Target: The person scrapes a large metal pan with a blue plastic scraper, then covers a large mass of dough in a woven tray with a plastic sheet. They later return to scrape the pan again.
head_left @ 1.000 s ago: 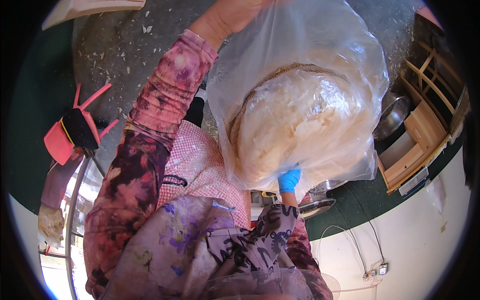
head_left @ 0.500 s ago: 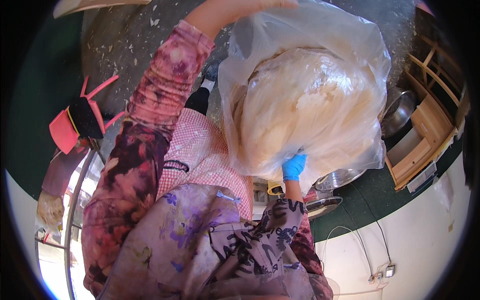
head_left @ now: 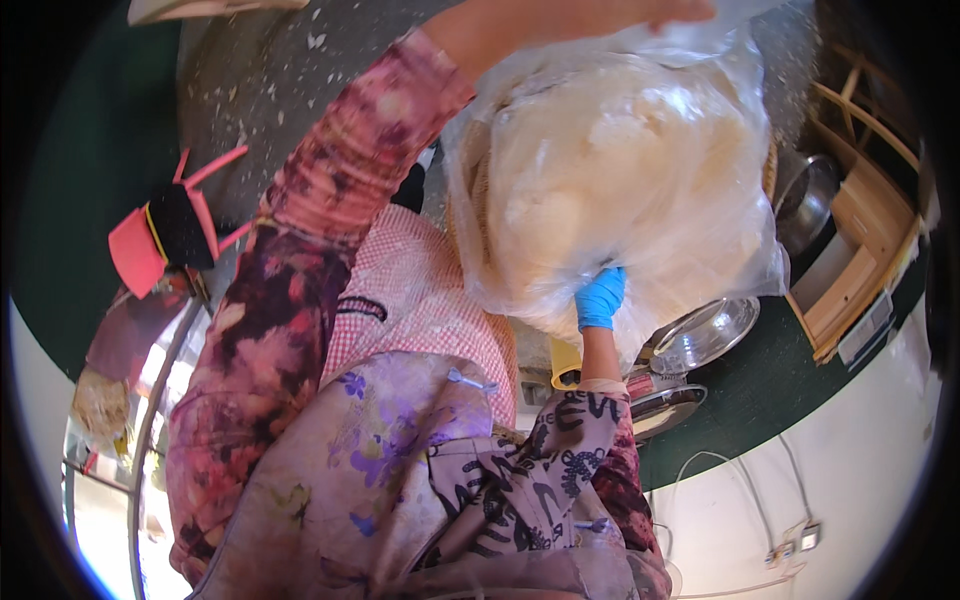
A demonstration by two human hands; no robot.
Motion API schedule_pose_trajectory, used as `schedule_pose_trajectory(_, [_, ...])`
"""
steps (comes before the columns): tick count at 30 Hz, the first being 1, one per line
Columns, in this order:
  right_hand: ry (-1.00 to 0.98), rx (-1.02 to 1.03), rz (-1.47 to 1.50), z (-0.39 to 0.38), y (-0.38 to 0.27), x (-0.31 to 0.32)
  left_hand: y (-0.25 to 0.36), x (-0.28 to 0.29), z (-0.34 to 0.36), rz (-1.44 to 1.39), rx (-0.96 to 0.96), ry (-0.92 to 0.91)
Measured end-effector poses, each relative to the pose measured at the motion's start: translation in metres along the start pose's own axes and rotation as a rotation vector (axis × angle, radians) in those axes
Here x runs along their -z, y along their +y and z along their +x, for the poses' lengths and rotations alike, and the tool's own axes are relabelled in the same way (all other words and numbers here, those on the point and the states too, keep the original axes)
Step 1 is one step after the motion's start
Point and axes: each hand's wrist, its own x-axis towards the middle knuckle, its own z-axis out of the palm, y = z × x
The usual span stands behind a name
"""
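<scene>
A large clear plastic bag [head_left: 620, 150] bulges over a pale beige mass whose kind I cannot make out through the film. Woven edges of what looks like a basket [head_left: 769, 172] show beside it. My right hand [head_left: 601, 298], in a blue glove, presses at the bag's near side with its fingers closed on the film; the fingertips are partly hidden. My bare left hand [head_left: 640, 12] reaches across the bag's far side at the picture's top edge. Its fingers are blurred and partly cut off beside the film, so its hold does not show.
Metal bowls [head_left: 808, 205] and a shiny round lid or pan [head_left: 708, 335] lie to the right, near a wooden furniture piece [head_left: 865, 250]. A pink chair [head_left: 165, 235] stands at the left. Cables [head_left: 750, 490] run along the wall at lower right.
My left hand has moved to the right over the bag's far side, and the film there has shifted with it. My right hand has moved slightly up and right, still on the bag.
</scene>
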Motion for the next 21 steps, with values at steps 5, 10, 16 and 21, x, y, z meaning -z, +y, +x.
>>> schedule_pose_trajectory(5, [0.088, -0.009, -0.072, 0.002, 0.007, -0.004, 0.006, -0.036, -0.018, 0.720, -0.138, -0.129])
schedule_pose_trajectory(10, [0.137, 0.002, -0.022, 0.004, 0.014, -0.002, 0.008, -0.056, -0.008, 0.801, 0.124, 0.175])
schedule_pose_trajectory(16, [0.196, -0.027, 0.035, 0.005, 0.016, -0.006, 0.014, -0.083, 0.036, -0.168, -0.129, 0.400])
schedule_pose_trajectory(21, [0.351, 0.023, -0.015, 0.005, 0.020, -0.011, 0.006, -0.142, -0.010, 0.373, -0.118, -0.348])
